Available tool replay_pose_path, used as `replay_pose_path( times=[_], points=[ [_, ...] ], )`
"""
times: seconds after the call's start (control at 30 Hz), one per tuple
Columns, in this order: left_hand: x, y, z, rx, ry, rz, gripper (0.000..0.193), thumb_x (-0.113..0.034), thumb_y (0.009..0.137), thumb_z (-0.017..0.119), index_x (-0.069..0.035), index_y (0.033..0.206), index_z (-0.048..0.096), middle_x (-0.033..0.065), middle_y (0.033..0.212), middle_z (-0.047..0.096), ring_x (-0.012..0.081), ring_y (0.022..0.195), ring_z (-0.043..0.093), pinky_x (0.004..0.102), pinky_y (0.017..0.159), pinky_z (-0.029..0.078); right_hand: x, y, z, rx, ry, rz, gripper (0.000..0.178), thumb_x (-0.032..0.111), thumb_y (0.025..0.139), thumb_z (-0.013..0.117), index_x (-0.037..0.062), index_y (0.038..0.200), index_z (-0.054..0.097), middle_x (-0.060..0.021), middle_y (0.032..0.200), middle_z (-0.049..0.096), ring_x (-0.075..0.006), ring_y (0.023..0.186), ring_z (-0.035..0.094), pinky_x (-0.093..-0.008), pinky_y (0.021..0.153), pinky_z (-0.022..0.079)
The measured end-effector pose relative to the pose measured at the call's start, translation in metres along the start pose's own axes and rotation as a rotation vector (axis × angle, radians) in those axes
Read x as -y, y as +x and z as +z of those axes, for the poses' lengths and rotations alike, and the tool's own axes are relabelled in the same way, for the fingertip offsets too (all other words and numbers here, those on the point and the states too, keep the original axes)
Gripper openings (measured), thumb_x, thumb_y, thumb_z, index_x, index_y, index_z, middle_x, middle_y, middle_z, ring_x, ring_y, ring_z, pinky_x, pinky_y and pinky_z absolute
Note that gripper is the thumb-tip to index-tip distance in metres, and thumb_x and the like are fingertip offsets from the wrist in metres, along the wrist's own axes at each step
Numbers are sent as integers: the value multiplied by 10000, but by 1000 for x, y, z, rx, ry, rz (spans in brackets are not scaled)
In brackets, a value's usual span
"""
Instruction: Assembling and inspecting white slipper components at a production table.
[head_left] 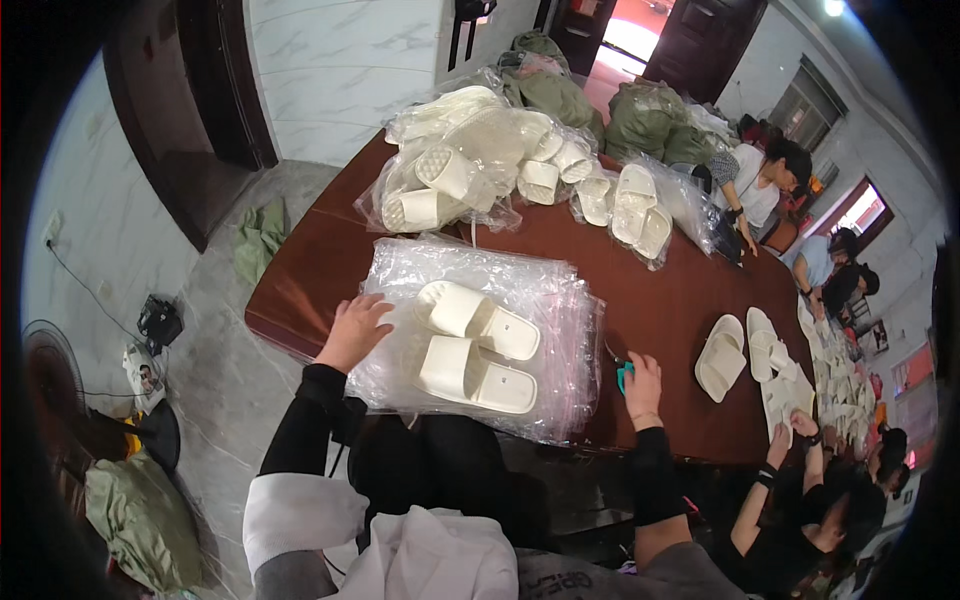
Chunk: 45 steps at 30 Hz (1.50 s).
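A pair of cream slide slippers [478,345] lies on a stack of clear zip plastic bags [565,300], toes pointing left. My left hand [357,332] is at the stack's left edge, fingers spread and holding nothing. Just right of the stack, my right hand [643,388] is closed around small teal-handled scissors [626,374], partly hidden by the fingers; a thin tip points away to the left. Neither hand touches the slippers.
Bagged cream slippers [450,180] are heaped at the brown table's [670,310] far side. Loose slippers [722,358] lie to the right, where a co-worker's hands [790,430] handle another. Green sacks [545,95] stand behind; another sack [140,515] is on the floor at left.
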<state>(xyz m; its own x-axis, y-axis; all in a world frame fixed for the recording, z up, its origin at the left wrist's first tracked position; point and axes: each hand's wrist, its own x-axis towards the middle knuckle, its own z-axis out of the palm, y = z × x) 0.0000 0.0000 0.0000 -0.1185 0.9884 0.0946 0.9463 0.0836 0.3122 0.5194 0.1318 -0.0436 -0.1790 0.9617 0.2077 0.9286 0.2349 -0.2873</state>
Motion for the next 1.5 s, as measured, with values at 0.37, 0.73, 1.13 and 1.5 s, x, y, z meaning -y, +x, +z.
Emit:
replay_pose_path(
  times=[0.37, 0.73, 1.13, 1.5],
  points=[
    [-168, 18, 56, -187, 178, 176, 169, -189, 807, 591, -56, 845, 688, 84, 952, 597, 270, 973, 544, 446, 871, 425, -25, -19, 6, -19, -133, -43, 555, 115, 767, 678, 38, 1290, 511, -202, 1070, 535, -387, 1019, 520, -464, 873, 471],
    [-168, 24, 88, -319, 197, 63, 86, -174, 753, 662, -94, 746, 694, 53, 953, 544, 242, 969, 497, 456, 877, 357, -29, -4, -17, 75, 214, 301, 453, 269, 813, 682, 105, 1206, 528, -181, 984, 655, -365, 946, 639, -464, 790, 499],
    [-166, 19, 57, -429, -627, -29, 69, -171, 809, 680, -101, 804, 682, 45, 662, 631, 240, 713, 585, 384, 753, 415, 152, 6, -36, -83, -167, -621, 656, 271, 675, 764, 52, 1248, 532, -128, 1009, 528, -294, 1009, 514, -426, 874, 411],
    [-161, 20, 63, -391, -832, 25, 101, -94, 863, 635, -13, 877, 694, 70, 670, 674, 157, 572, 627, 279, 559, 489, 192, 17, -5, -100, -98, -680, 521, 250, 751, 722, 96, 1221, 562, -80, 883, 578, -247, 880, 578, -383, 774, 429]
  ],
)
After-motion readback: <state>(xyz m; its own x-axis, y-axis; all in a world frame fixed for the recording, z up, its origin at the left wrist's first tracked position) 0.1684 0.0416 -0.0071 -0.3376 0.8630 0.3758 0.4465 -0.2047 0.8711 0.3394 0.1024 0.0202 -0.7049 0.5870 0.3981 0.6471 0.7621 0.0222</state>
